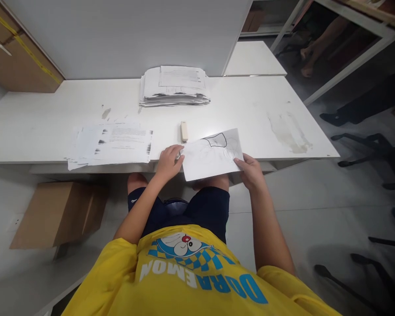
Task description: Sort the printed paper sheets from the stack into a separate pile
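My right hand (pixel 251 171) grips the lower right edge of a white sheet of paper (pixel 210 156), its thumb on top and its fingers underneath. Black curved lines and faint grey marks show on the sheet, which overhangs the table's front edge. My left hand (pixel 170 163) is at the sheet's left edge, thumb and fingers apart, with the fingertips against or very near the paper. A small cream-coloured stapler (pixel 184 131) lies on the table just beyond the sheet's left corner.
On the white table (pixel 243 105), a thick paper stack (pixel 174 85) stands at the back and loose printed sheets (pixel 118 142) lie to the left. Cardboard boxes (pixel 23 57) rest at the far left, another (pixel 52 215) below. Other people's legs and chair feet show at right.
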The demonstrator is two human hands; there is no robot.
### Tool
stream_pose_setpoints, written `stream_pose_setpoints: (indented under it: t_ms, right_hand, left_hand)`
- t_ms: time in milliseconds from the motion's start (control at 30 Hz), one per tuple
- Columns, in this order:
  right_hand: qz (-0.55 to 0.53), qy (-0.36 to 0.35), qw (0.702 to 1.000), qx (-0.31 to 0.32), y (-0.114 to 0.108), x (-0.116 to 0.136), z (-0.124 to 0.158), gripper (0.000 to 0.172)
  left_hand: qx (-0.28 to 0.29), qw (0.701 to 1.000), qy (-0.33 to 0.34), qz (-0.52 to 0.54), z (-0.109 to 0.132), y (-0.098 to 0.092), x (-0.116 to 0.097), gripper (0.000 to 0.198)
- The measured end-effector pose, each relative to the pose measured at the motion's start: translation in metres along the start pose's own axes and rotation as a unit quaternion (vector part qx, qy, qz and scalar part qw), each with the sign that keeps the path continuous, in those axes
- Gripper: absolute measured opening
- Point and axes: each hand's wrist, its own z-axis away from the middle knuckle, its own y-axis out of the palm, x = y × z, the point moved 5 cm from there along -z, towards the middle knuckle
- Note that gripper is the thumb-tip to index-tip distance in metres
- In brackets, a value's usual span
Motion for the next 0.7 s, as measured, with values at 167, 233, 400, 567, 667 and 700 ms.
stream_pose_setpoints:
  t_ms: [167, 233, 400, 567, 667, 700]
  right_hand:
    - [-0.042, 0.045, 0.998, -0.006, 0.001, -0.017, 0.003, 0.046]
    - [-0.050, 0.061, 0.997, 0.002, 0.003, -0.020, 0.005, 0.048]
    - [-0.062, 0.071, 0.996, 0.006, 0.005, -0.018, 0.008, 0.050]
    - [-0.039, 0.049, 0.998, -0.015, 0.007, -0.011, 0.010, 0.047]
    - [-0.004, 0.027, 0.999, -0.045, 0.005, -0.006, 0.008, 0.041]
    - [0.009, 0.025, 0.998, -0.054, 0.004, -0.005, 0.007, 0.039]
  left_hand:
    - [-0.021, 0.999, 0.027, 0.007, 0.005, 0.002, 0.006, 0.036]
    - [-0.030, 0.999, 0.040, 0.012, 0.005, 0.002, 0.008, 0.037]
    - [-0.044, 0.997, 0.052, 0.041, 0.007, 0.002, 0.011, 0.037]
    - [-0.039, 0.998, 0.036, 0.035, 0.005, 0.006, 0.014, 0.043]
    - [0.003, 1.000, 0.029, 0.001, 0.002, 0.011, 0.015, 0.046]
    - [0.021, 0.999, 0.027, -0.011, 0.002, 0.012, 0.015, 0.048]
